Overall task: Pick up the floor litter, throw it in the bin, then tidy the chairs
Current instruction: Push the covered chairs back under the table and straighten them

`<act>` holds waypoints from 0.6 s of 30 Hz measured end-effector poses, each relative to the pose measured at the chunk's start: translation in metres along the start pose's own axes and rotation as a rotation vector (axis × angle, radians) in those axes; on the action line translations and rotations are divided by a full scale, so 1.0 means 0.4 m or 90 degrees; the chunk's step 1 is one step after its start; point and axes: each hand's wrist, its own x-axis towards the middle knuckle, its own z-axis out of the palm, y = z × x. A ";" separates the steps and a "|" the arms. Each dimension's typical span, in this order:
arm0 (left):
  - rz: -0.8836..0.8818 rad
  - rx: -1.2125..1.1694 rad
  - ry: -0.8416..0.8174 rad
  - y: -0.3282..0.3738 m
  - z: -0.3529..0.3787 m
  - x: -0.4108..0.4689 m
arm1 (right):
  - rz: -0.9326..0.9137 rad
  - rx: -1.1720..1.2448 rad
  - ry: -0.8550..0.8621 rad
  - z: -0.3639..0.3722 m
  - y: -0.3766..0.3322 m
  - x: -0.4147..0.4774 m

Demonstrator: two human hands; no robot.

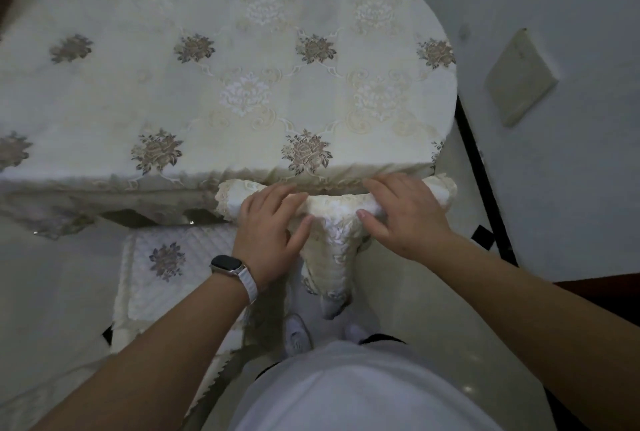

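Grip: left hand (273, 233) and right hand (405, 215) each clasp the lace-covered top of the chair back (334, 210), fingers draped over the far side, thumbs pressed on the near side. It sits at the 6 o'clock edge of the table (207, 91); second chair (166, 267) at 8 o'clock.

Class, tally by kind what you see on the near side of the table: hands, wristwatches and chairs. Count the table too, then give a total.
Hands: 2 (left hand, right hand, both gripping one chair)
Wristwatch: 1
Chairs: 2 (lace-covered chair, cushioned chair)
Table: 1
Total: 6
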 end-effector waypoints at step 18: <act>-0.349 0.285 0.085 0.173 -0.182 -0.468 | -0.414 0.066 -0.177 -0.054 -0.266 0.023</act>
